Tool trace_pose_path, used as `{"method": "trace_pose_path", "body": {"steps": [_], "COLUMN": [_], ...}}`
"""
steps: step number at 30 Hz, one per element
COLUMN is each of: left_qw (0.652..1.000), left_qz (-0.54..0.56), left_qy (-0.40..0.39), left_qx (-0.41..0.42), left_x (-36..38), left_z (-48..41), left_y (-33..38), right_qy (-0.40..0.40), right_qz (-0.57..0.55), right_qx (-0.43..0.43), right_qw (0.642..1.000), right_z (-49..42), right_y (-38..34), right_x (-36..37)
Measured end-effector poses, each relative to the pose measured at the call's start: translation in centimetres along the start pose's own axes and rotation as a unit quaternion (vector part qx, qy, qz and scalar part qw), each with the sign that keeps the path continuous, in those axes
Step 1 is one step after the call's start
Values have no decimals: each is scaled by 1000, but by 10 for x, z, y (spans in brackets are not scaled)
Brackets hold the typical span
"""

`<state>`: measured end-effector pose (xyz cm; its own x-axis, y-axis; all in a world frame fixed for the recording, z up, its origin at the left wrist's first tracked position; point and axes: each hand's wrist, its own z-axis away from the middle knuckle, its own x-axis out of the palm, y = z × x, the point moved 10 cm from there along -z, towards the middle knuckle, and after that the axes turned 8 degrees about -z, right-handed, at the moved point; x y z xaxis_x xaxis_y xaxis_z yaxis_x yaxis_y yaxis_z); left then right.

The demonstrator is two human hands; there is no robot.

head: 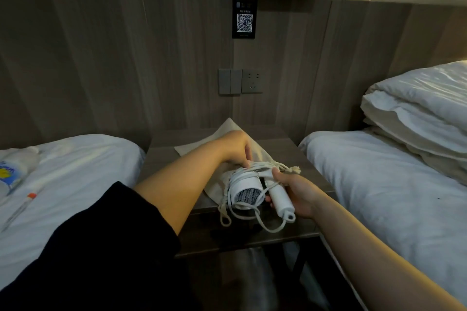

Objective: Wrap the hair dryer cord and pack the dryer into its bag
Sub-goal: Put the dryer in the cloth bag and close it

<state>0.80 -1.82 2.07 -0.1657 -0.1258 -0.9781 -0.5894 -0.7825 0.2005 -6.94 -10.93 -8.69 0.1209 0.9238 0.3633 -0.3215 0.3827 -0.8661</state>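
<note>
A white hair dryer [246, 190] lies over a beige drawstring bag [227, 131] on the bedside table [161, 156], its grille facing me. The white cord [255, 219] is looped several times around the dryer body, and a loose loop hangs off the table's front edge. My right hand [297, 193] grips the dryer's handle. My left hand [238, 149] reaches over the dryer and pinches the cord coils on top of it. The bag's knotted drawstring end [294, 169] sticks out to the right.
Beds with white sheets flank the table, one on the left [75, 171], one on the right [379, 197] with a folded duvet [424, 108]. A plastic bottle [15, 169] lies on the left bed. A wall socket [251, 81] sits in the wooden headboard panel behind.
</note>
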Motion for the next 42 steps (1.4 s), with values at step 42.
{"method": "trace_pose_path", "body": {"steps": [42], "left_qw": [953], "left_qz": [254], "left_qy": [150], "left_qx": [-70], "left_x": [39], "left_z": [70], "left_y": [-62], "right_qy": [264], "right_qz": [-162], "right_qx": [-44], "right_qw": [950], "right_z": [-20], "right_y": [8], "right_x": [-44]}}
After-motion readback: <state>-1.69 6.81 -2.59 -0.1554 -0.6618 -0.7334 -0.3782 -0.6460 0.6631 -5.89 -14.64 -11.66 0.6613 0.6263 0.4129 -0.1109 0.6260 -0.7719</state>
